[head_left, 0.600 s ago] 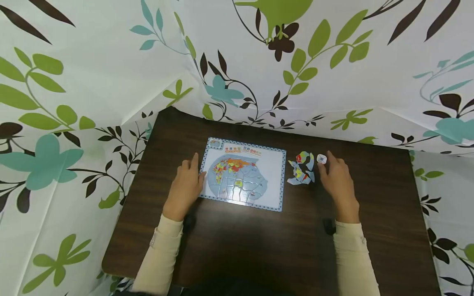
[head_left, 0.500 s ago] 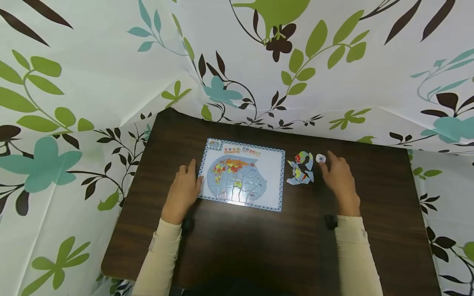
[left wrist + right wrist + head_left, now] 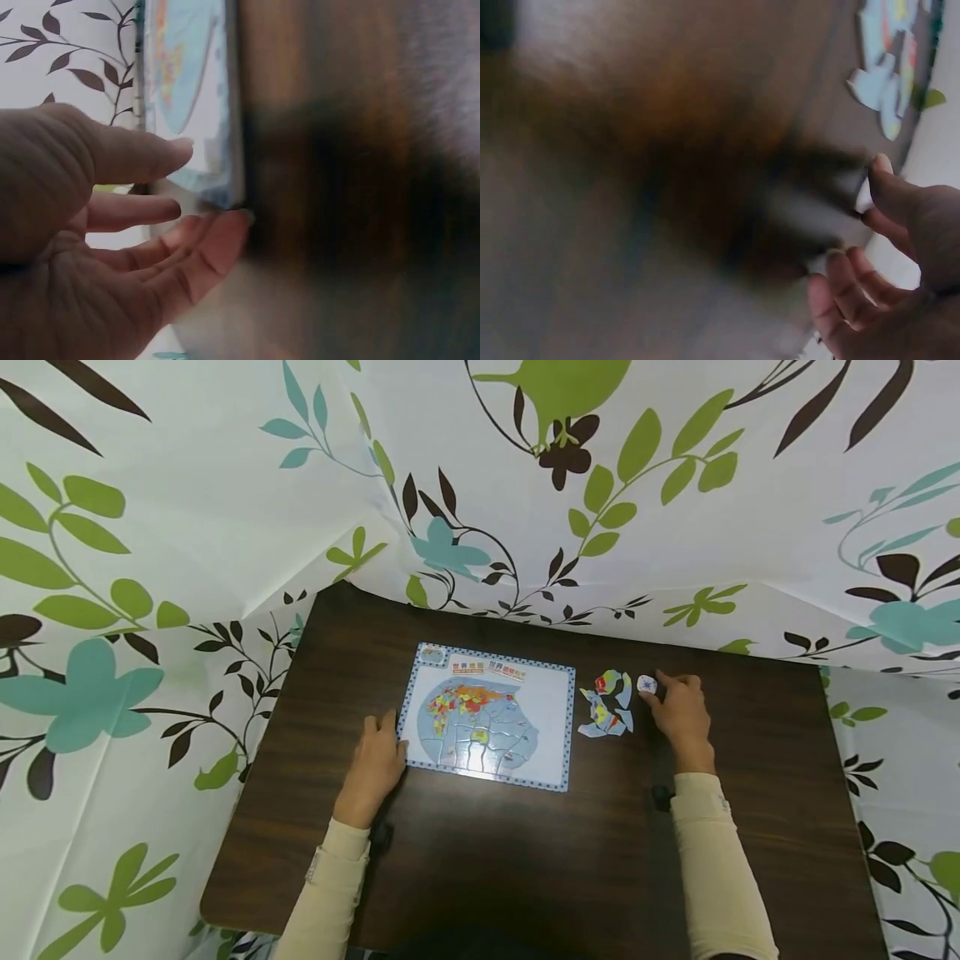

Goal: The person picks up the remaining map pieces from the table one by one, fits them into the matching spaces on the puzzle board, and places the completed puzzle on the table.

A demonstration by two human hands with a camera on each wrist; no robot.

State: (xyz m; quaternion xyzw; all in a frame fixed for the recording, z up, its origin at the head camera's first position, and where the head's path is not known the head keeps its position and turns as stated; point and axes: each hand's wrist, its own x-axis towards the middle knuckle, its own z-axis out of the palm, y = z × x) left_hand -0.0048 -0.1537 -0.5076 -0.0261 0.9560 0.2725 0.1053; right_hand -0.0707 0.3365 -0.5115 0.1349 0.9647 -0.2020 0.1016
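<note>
A world map jigsaw puzzle [image 3: 557,727] lies on the table with its blue-bordered board, partly filled with map pieces. At the board's left edge, near its front corner, is my left hand [image 3: 372,770]. Its thumb overlaps the corner in the left wrist view, and the relaxed fingers touch the side. To the right of the board my right hand [image 3: 684,714] pinches a small white puzzle piece [image 3: 647,684] with a compass rose between thumb and index finger. Between the board and this hand lie several loose map pieces [image 3: 602,720] in blue, yellow, green and red.
The dark wooden table [image 3: 480,852] reaches back to a white wall covering [image 3: 720,543] with leaf and flower prints, which also hangs on both sides. Light glares off the lower part of the puzzle.
My right hand has drawn its fingers in around the compass piece. My left hand has slid down along the board's left edge toward the front corner. The loose map pieces stay put.
</note>
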